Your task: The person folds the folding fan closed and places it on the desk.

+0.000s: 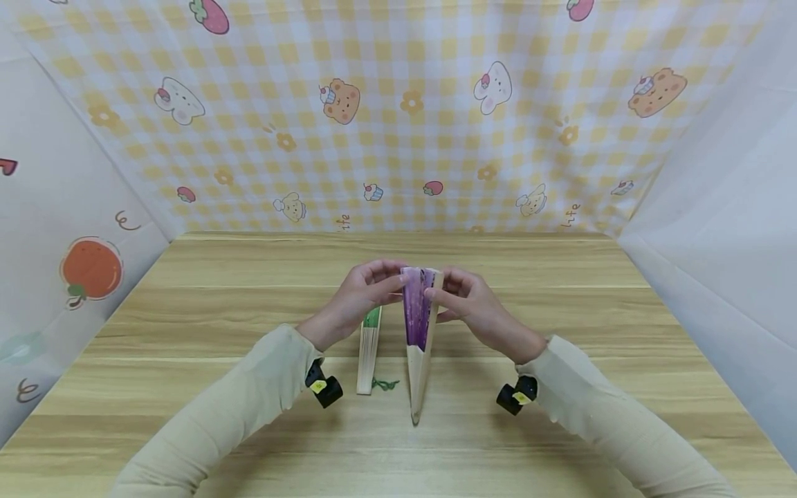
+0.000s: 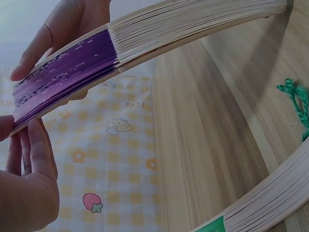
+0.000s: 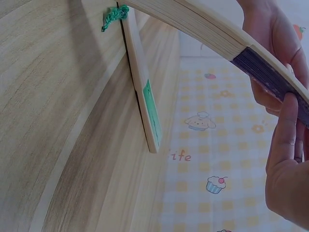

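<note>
A folding fan with purple leaf and pale wooden ribs is spread only slightly, its narrow pivot end pointing toward the person. My left hand pinches the upper left edge between thumb and fingers. On the opposite edge, my right hand grips the outer wooden guard, thumb on the near face. The left wrist view shows the purple pleats packed close between both hands. Beside it on the table lies a second folding fan, green and folded, partly hidden by my left hand in the head view.
A green braided tassel lies by the green fan's near end. The wood-grain table meets a yellow checked cloth at the back. White cloth walls stand at both sides.
</note>
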